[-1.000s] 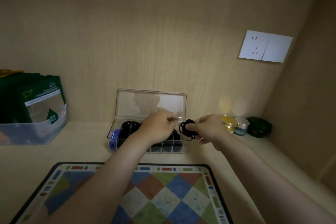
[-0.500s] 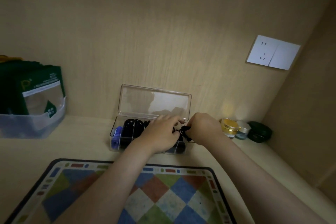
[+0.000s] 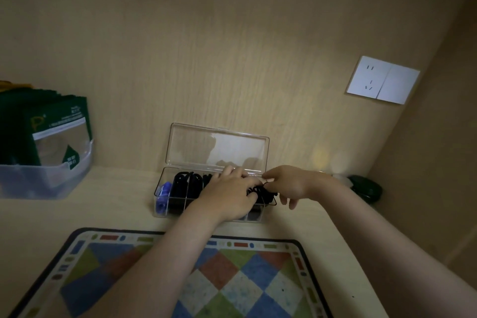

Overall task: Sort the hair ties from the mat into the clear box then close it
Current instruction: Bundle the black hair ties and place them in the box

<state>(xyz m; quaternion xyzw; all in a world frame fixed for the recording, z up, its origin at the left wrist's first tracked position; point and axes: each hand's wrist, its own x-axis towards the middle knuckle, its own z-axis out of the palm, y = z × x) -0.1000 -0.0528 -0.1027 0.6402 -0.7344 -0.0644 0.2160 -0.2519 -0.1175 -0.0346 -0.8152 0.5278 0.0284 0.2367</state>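
Right hand (image 3: 289, 184) pinches black hair ties (image 3: 267, 195) over the right end of the clear box (image 3: 196, 146); left hand (image 3: 227, 196) lies on them, grip unclear. Checked mat (image 3: 232, 275) lies along the table's (image 3: 108, 214) front edge, and the open box stands behind it, by the back edge.

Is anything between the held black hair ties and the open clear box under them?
Nothing visible blocks them. The lid stands open against the wall. The black hair ties, pinched by the right hand, hang over the right end of the clear box; the left hand covers only its middle.
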